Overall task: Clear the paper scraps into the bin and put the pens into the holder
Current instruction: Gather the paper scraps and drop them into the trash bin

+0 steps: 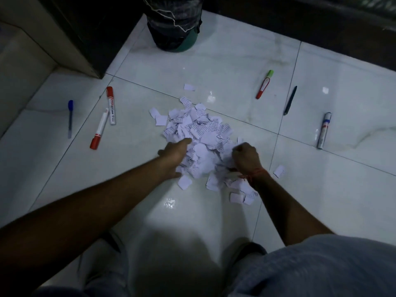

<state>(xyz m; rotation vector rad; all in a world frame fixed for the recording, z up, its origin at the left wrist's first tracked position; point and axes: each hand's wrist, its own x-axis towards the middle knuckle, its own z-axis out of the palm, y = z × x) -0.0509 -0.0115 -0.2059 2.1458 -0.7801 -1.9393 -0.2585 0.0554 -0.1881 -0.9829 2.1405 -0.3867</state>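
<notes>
Glossy floor tiles [214,67] carry the paper scraps [203,142] in a loose heap, bin [174,24] well beyond. Left hand [174,156] flat against the heap; right hand [245,155] fisted on scraps. Risk: scraps spilling during carry; pens [111,106] lie scattered, no holder visible.

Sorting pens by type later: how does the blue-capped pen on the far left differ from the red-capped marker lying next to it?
The blue-capped pen is thin with a pale, see-through-looking barrel; the red-capped marker is much thicker, with a white printed barrel. The pen lies alone, while the marker lies against a second red marker. Both lie flat on the floor tiles, caps pointing away from the person.
</notes>
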